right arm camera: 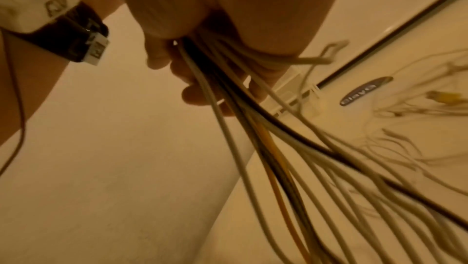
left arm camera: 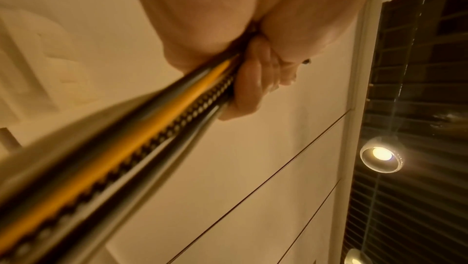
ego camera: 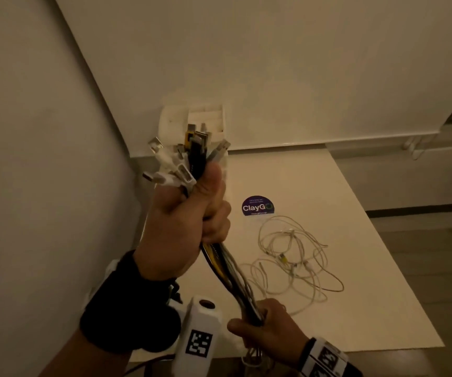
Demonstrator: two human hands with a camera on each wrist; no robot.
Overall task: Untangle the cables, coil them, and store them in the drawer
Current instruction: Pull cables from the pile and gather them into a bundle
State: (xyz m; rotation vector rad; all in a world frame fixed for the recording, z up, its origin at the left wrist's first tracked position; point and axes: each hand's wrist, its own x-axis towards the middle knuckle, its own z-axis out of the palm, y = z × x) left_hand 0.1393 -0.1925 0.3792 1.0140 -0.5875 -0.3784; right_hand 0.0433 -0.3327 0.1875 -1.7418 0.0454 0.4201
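Cables (ego camera: 220, 263) gathered into one straight bundle, held up over the near left part of a white table (ego camera: 355, 219). Left hand (ego camera: 184, 216) fisted round the top of the bundle, thumb up along it; plug ends (ego camera: 189, 156) fan out above the fist — white, black, one yellow, several with metal USB tips. Right hand (ego camera: 267, 326) lower down, fingers curled round the same bundle, strands trailing out below it past the table edge. Left wrist view: yellow, braided black and grey leads (left arm camera: 142, 138) running taut out of the closed fingers (left arm camera: 249, 90). Right wrist view: white, black and orange strands (right arm camera: 273, 144) spreading loose below the grip. Second lot, thin white cables (ego camera: 295, 262), lying in a loose tangle on the tabletop to the right of the hands, not held. Purple round sticker (ego camera: 257, 206) reading "ClayGo" just behind that tangle. White plastic organiser (ego camera: 214, 115) in the far corner against the wall, behind the plugs. Both wrists carry strapped-on white camera units.
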